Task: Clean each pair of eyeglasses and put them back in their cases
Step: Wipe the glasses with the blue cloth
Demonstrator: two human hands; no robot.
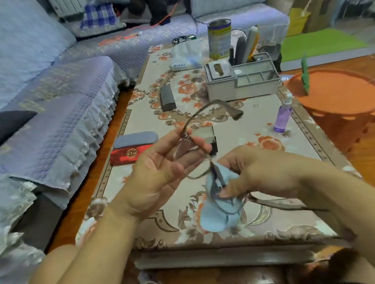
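Head view: my left hand (161,169) pinches eyeglasses (196,145) at hinge, above bench (274,157). My right hand (259,171) grips blue cloth (219,207) around frame. Grey case (135,139), red case (126,155) beyond left hand.

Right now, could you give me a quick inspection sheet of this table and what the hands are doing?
Surface: low table under a floral cloth.
Job's things: eyeglasses held up over the table; blue cleaning cloth wrapped on one lens; grey case lying on a red case; dark case further back; purple spray bottle.
Clutter: grey organiser with pens, tin can, plastic packet.
Grippers: left hand pinches the frame near a hinge; right hand pinches the cloth on a lens.
Cables: orange cord on the sofa.
Surroundings: covered sofa, orange basket, green mat.
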